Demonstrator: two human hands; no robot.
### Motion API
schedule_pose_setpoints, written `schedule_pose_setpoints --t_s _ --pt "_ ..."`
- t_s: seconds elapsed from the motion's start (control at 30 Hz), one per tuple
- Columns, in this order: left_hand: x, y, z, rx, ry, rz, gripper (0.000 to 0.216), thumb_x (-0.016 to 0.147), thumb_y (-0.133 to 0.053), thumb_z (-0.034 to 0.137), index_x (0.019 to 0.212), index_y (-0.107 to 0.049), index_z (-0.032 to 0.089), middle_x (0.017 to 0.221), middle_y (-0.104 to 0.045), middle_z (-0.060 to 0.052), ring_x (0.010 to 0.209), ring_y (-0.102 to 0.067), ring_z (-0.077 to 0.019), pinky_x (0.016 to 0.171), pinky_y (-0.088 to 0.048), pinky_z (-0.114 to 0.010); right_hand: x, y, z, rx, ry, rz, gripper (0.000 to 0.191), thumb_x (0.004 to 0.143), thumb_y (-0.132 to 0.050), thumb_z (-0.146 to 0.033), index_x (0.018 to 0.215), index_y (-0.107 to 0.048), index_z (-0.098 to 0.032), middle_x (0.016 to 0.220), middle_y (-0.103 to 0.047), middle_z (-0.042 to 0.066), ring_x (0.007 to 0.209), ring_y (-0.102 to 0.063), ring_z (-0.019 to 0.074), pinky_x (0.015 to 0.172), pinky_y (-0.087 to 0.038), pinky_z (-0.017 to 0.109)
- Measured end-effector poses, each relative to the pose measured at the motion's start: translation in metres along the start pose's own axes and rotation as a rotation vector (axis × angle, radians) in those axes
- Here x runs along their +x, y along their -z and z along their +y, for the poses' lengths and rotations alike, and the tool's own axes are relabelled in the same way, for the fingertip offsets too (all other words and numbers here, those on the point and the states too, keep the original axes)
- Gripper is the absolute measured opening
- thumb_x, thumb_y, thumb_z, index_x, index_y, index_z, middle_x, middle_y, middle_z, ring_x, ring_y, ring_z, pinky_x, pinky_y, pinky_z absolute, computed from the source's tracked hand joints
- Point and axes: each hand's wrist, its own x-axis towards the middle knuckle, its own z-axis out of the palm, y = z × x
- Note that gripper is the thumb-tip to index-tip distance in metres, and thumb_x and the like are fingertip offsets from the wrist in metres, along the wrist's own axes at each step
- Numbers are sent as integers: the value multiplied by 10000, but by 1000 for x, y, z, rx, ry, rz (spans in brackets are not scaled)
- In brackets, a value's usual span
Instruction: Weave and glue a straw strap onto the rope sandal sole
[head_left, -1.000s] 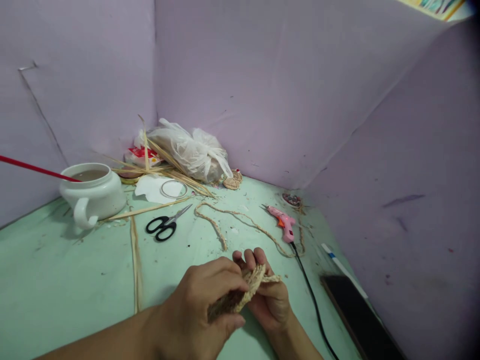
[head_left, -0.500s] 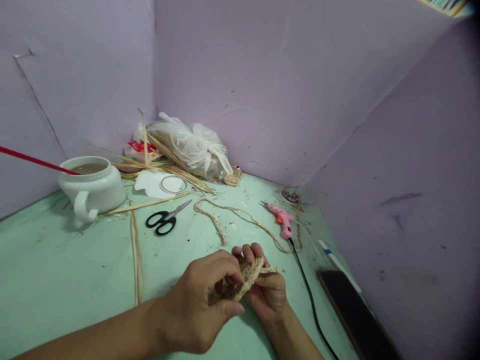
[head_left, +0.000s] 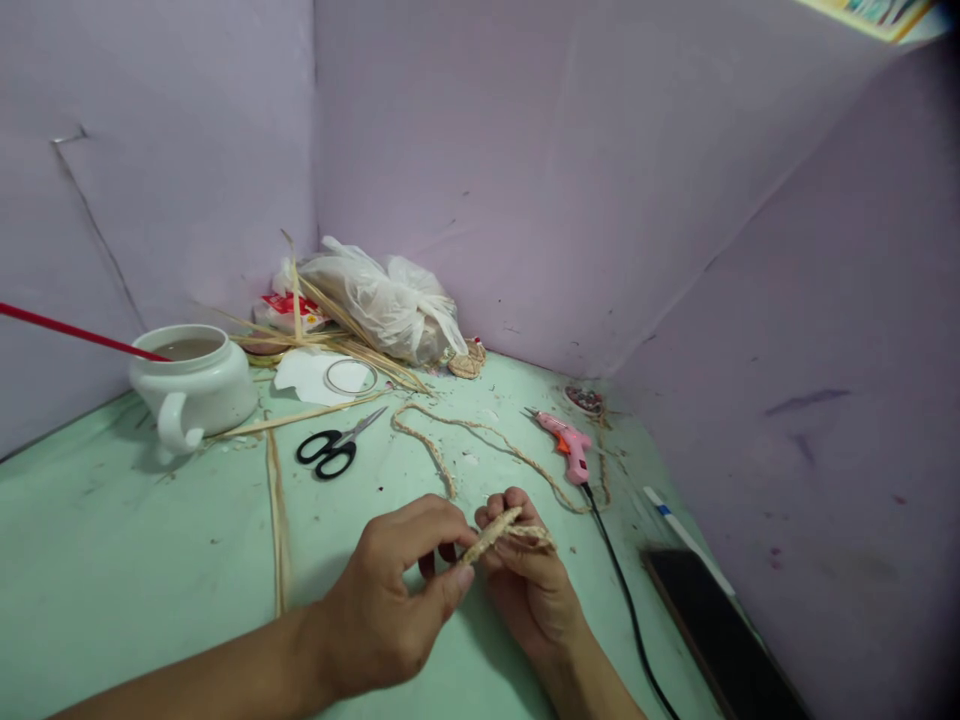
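Observation:
A small flat piece of braided straw [head_left: 496, 530] is held edge-on between both hands above the green table [head_left: 135, 560]. My left hand [head_left: 390, 610] pinches its near end between thumb and fingertips. My right hand [head_left: 529, 580] grips its far end, fingers curled round it. A long braided straw cord [head_left: 450, 440] trails from the piece across the table toward the back. Black-handled scissors [head_left: 330, 450] lie beyond my left hand.
A pink glue gun [head_left: 568, 445] with a black cable [head_left: 622, 590] lies to the right. A white pot [head_left: 193, 385] with a red stick stands at the left. Straw strips [head_left: 277, 510], a plastic bag [head_left: 382, 300], a tape ring [head_left: 349, 376] and a dark slab [head_left: 720, 640] are around.
The braided piece has turned from a broad face to edge-on. My left hand has shifted from wrapping over it to pinching its near end.

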Motion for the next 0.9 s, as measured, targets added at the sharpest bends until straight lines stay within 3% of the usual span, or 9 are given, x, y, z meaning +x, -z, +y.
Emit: schedule_pose_setpoints --t_s 0.23,0.4,0.9 --pt "7 4 2 -69 325 65 99 742 -536 212 767 -594 135 692 -571 -25 623 -512 -123 569 -421 -226 -4 -8 -2 -233 140 213 372 493 -811 -183 808 -617 -220 699 -616 -31 593 -548 93 550 -425 189" --pt "13 3 -4 -209 547 126 183 673 -598 284 750 -566 121 641 -541 -8 597 -487 -116 554 -409 -224 -4 -7 1 -400 144 294 410 490 -810 -180 861 -637 -198 673 -644 -20 595 -566 110 551 -445 207" --pt "20 8 -10 -159 686 99 121 558 -583 218 552 -630 106 474 -496 24 494 -390 -85 487 -315 -216 -6 -10 0 -477 -5 260 434 463 -792 -151 872 -651 -176 669 -666 -9 588 -580 138 578 -467 263"
